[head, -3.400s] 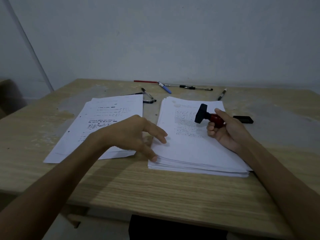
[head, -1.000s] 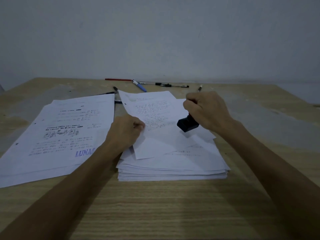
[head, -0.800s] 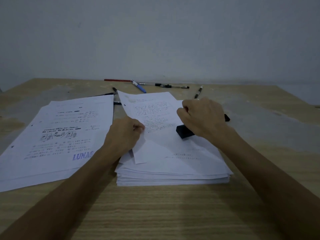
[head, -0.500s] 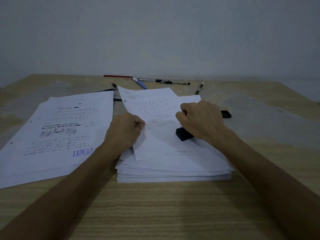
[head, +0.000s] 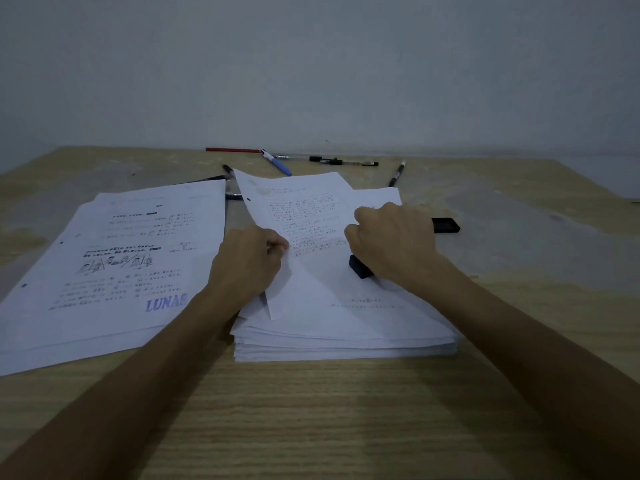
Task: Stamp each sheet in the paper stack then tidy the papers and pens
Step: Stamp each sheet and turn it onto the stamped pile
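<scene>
Both bare forearms reach forward from the near edge, angling in toward each other. The left hand [head: 247, 265] is curled into a loose fist, knuckles up, thumb and fingers pinching together at its right side. The right hand [head: 391, 244] is also closed, back of the hand up, fingers folded under and bearing downward, wrist slightly raised.

Wooden table [head: 346, 410] bears paper stack [head: 346, 344], stamped sheets [head: 114, 258], pens [head: 277, 164]

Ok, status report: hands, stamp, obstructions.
Left hand pinching lifted sheet. Right hand gripping stamp, pressed on stack. Nothing obstructing.
</scene>
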